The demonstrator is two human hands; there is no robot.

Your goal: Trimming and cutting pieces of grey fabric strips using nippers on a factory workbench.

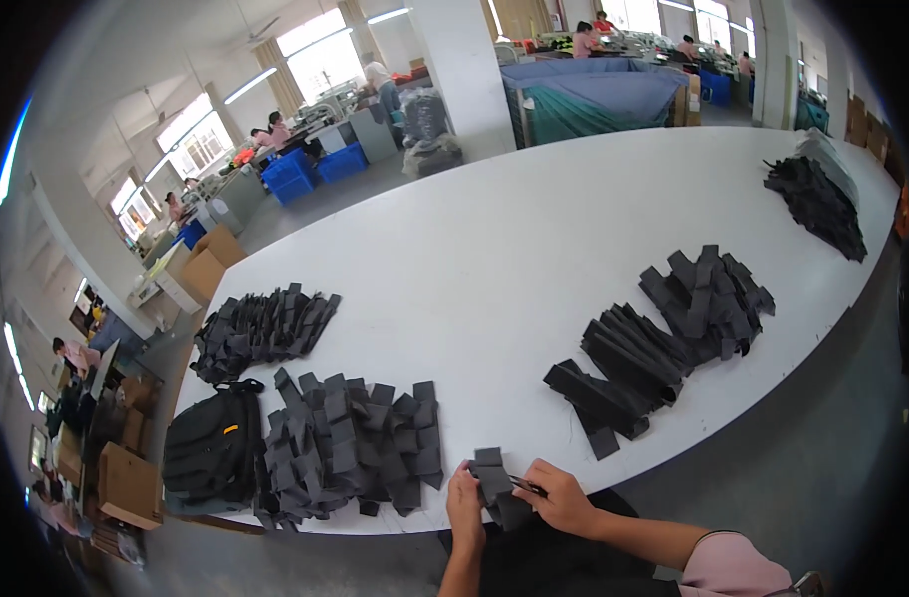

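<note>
At the table's near edge my left hand [464, 505] is closed on a dark grey fabric piece [492, 480], its fingers along the left side. The piece has a squarish tab standing up at its top and hangs down over my lap. My right hand [564, 503] grips small dark thread snips [527, 486]. Their tips point left and meet the fabric's right side; whether the blades are parted is too small to tell. To the left of my hands lies a heap of similar dark fabric pieces [350, 443], overlapping each other.
The white table [454, 269] curves around me. A black backpack [213, 448] lies at its left edge, with another fabric pile [267, 330] behind it. More fabric pieces [663, 338] lie to the right, and a black bundle [820, 204] sits at the far right. People work in the background.
</note>
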